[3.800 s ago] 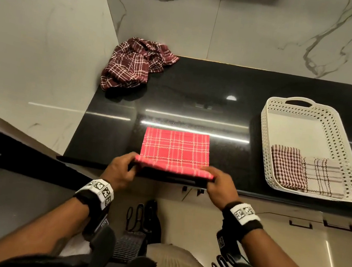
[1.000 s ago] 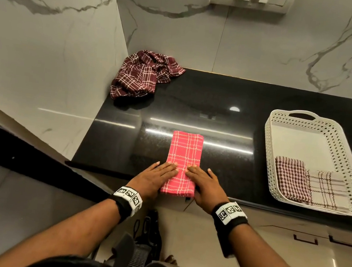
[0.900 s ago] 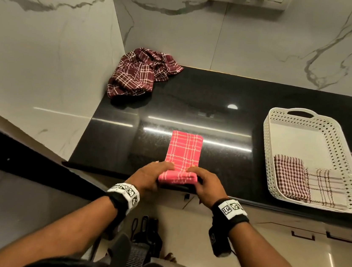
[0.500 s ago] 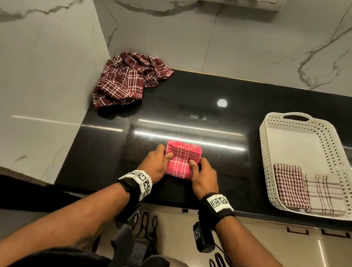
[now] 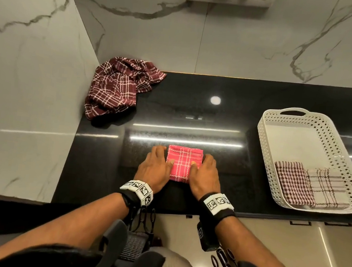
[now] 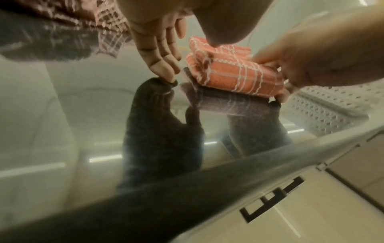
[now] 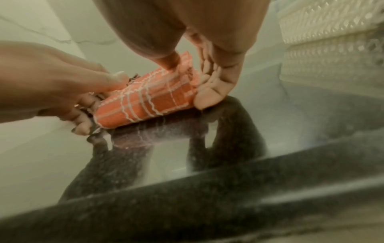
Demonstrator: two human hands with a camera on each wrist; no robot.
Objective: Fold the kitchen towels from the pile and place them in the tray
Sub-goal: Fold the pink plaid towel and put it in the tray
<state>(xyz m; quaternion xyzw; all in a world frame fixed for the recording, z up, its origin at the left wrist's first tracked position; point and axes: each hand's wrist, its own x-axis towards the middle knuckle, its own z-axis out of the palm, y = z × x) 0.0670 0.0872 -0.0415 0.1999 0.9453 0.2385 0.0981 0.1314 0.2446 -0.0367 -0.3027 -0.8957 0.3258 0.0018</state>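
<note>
A black polished counter [image 5: 196,104] runs along a marble wall. Nearest, at 6 o'clock, the red towel [image 5: 183,164] lies folded into a small square. The left hand [image 5: 155,168] and right hand [image 5: 205,177] flank it with fingers straight and thumbs pressing on top. At 3 o'clock the white tray [image 5: 266,144] holds two folded towels [image 5: 310,187] side by side. At 11 o'clock, a dark crumpled pile [image 5: 118,86] waits. I judge the task about halfway.

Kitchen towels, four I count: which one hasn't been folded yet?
The maroon checked towel, crumpled in the counter's back left corner. The pink one and the two in the tray are neat squares.
</note>
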